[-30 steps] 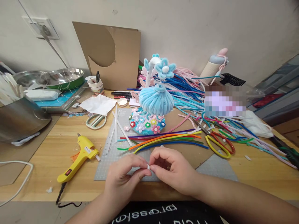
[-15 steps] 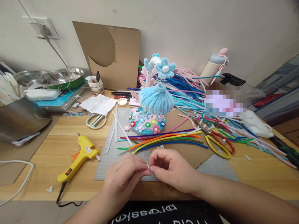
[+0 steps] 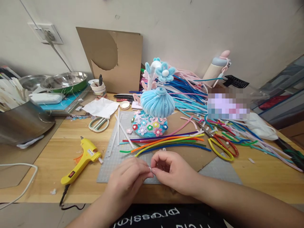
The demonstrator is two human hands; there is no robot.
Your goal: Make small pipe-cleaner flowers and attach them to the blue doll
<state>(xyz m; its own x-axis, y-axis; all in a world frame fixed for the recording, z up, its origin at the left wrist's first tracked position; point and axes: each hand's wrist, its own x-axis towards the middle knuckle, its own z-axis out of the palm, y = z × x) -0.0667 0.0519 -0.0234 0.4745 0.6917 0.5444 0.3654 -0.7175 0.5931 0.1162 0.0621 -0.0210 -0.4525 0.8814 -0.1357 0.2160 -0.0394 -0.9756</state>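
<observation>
Close together over the front of the grey cutting mat (image 3: 104, 171), my left hand (image 3: 130, 175) and my right hand (image 3: 174, 172) pinch a small white piece (image 3: 150, 169) that looks like pipe cleaner. Both hands are closed, and fingers hide most of the piece. Just beyond them lie several coloured pipe cleaners (image 3: 166, 144) and small white curls (image 3: 163, 149). Behind these stands a light blue fuzzy lamp-shaped piece (image 3: 158, 103) with a white curved stem and a blue flower (image 3: 165, 72). Its round base (image 3: 150, 126) is covered in small colourful flowers.
A yellow glue gun (image 3: 83, 161) lies left of the mat, its cord hanging over the table edge. Grey-green scissors (image 3: 99, 124) and red-and-yellow-handled scissors (image 3: 220, 148) lie on either side. A pipe cleaner pile (image 3: 190, 91), cardboard (image 3: 128, 63) and a bottle (image 3: 215, 71) stand behind.
The view has shifted slightly, so the surroundings sit a little differently in the frame. Both hands keep their pinch on the white piece, with hardly any movement.
</observation>
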